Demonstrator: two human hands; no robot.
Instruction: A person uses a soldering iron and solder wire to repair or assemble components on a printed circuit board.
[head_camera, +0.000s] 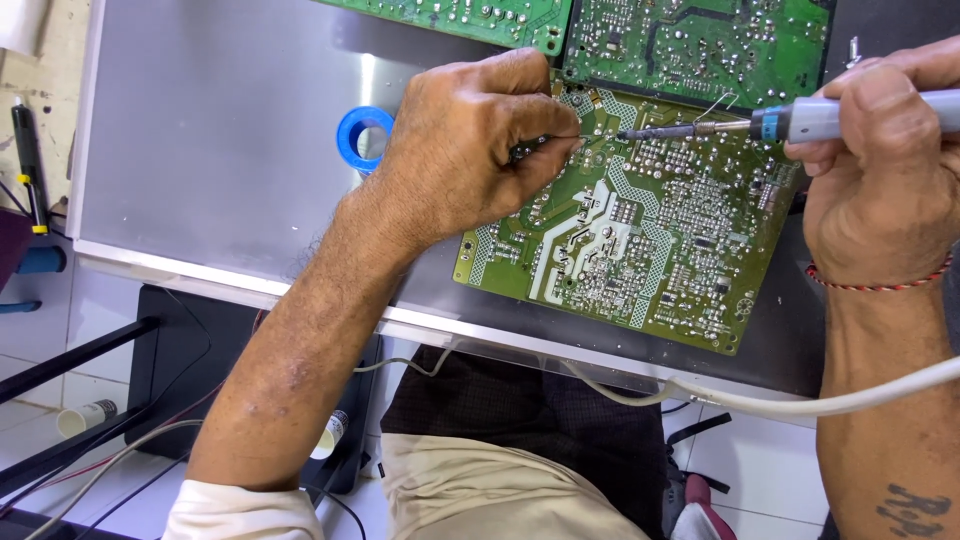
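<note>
A green circuit board (650, 240) lies solder side up on a grey metal panel (220, 150). My left hand (470, 150) rests on the board's upper left part, fingers pinched together on something small and dark at the board surface. My right hand (880, 160) grips a grey soldering iron (800, 120) with a blue collar. Its dark tip (630, 132) points left and touches the board just beside my left fingertips. A white cable (780, 400) runs from the iron across the panel's near edge.
Two more green boards (700, 40) lie at the far edge. A blue roll (362, 137) sits on the panel left of my left hand. Tools with yellow and black handles (30, 170) lie at the far left. Cables and a paper cup (85, 415) are on the floor.
</note>
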